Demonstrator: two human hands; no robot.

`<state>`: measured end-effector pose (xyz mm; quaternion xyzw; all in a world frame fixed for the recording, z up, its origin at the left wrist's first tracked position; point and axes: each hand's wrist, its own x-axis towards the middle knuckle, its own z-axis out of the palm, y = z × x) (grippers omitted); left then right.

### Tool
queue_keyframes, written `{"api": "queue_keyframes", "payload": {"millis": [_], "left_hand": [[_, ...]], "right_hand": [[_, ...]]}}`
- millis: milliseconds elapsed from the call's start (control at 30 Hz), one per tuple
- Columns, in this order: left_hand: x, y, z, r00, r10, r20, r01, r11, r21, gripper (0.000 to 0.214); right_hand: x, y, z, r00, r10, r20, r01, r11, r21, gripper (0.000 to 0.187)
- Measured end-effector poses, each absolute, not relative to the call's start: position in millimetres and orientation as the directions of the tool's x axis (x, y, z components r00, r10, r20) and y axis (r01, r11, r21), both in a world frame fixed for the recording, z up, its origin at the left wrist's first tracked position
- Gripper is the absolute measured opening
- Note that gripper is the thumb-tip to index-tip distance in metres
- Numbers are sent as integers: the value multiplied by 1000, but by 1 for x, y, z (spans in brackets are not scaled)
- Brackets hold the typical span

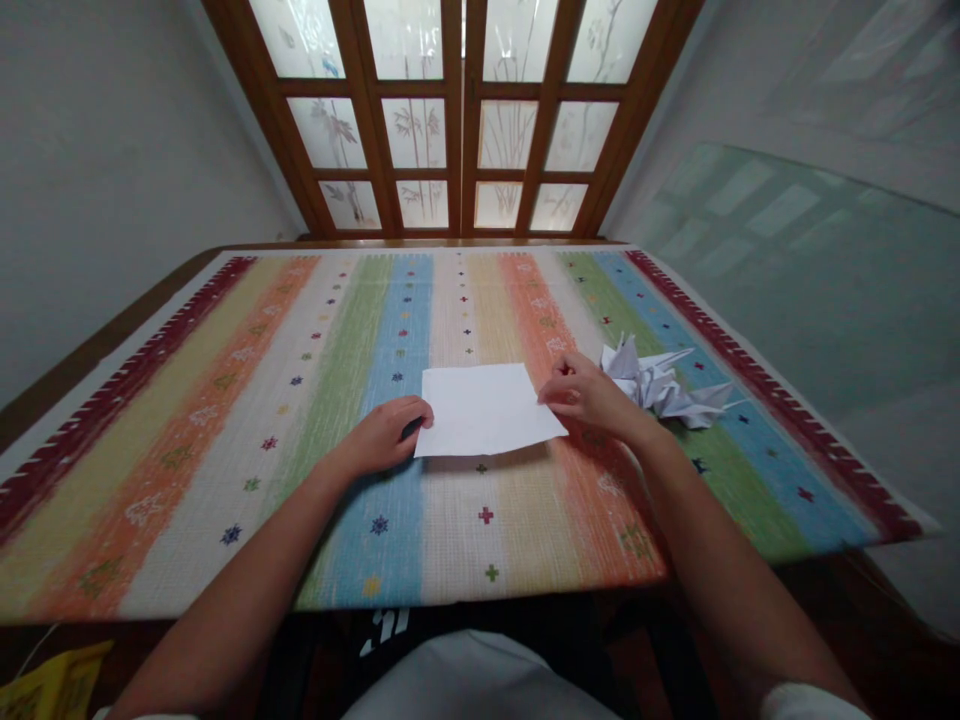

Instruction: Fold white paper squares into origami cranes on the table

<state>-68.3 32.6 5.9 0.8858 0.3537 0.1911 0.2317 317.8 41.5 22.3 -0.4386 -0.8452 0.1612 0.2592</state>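
Observation:
A white sheet of paper (484, 410) is held between my two hands, just over the striped tablecloth, with a shadow under its near edge. My left hand (388, 430) pinches its left edge, thumb on top. On the opposite side, the fingertips of my right hand (585, 392) grip the right edge. The sheet looks blank and nearly flat. Right beside my right hand lie several folded white paper cranes (664, 382) in a cluster, partly hidden by that hand and wrist.
The table wears a striped, multicoloured tablecloth (337, 340). Past its far edge stand wooden doors (463, 120) with frosted panes. Walls flank the table, and a glass-like panel (780, 270) leans at right. A yellow container (56, 685) shows at the lower left.

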Motion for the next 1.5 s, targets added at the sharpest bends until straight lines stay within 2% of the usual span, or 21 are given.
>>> {"api": "queue_keyframes", "payload": {"millis": [100,200,400,533,600,667,733,767,833,933,1033,1100,1200,1267,1367,1433,1500], "left_hand": [[-68,33,6,626,768,134,575,-571,586,12],[-68,31,9,589,802,101,598,-516,613,13],[-68,29,6,556,827,85,616,-478,626,40],[-65,31,0,472,879,66,660,-402,635,29],[-63,32,-1,406,912,67,659,-342,670,33],[-60,32,-2,333,940,76,648,-287,706,46],[-58,31,-2,275,958,78,636,-242,733,60],[-56,31,-2,250,965,76,634,-223,740,65],[-55,31,-1,214,974,77,647,-201,736,68],[-52,31,0,232,968,91,701,-231,675,50],[-51,32,-1,282,954,98,736,-281,617,30],[-52,33,-2,300,949,93,745,-294,599,26],[-53,33,-3,308,949,61,775,-288,563,25],[-54,32,-3,300,951,68,811,-292,507,25],[-53,28,-3,320,923,214,840,-381,386,25],[-50,24,-5,414,858,305,793,-504,342,30],[-46,21,-9,568,770,290,689,-638,344,40]], "right_hand": [[318,53,15,-533,806,258,499,546,-673,11],[310,52,3,-474,866,158,440,388,-810,19],[303,44,-11,-311,949,59,430,196,-881,24],[299,42,-11,-237,969,74,430,172,-886,23],[296,41,-12,-202,975,91,406,167,-898,39],[293,41,-13,-187,977,105,396,173,-902,67],[292,41,-15,-197,972,130,439,206,-875,79],[293,41,-15,-211,966,153,482,239,-843,76],[293,41,-16,-240,945,221,583,322,-746,58],[290,37,-12,-268,899,346,704,428,-566,35],[279,29,-4,-409,816,408,699,568,-435,34],[270,24,0,-564,728,389,612,685,-395,37],[260,19,-4,-715,652,254,535,744,-400,49],[259,18,-9,-750,641,161,537,733,-417,59],[260,20,-17,-757,646,98,559,719,-413,65],[261,20,-17,-757,646,99,561,720,-408,64],[261,20,-15,-763,638,107,548,725,-418,61]]}}
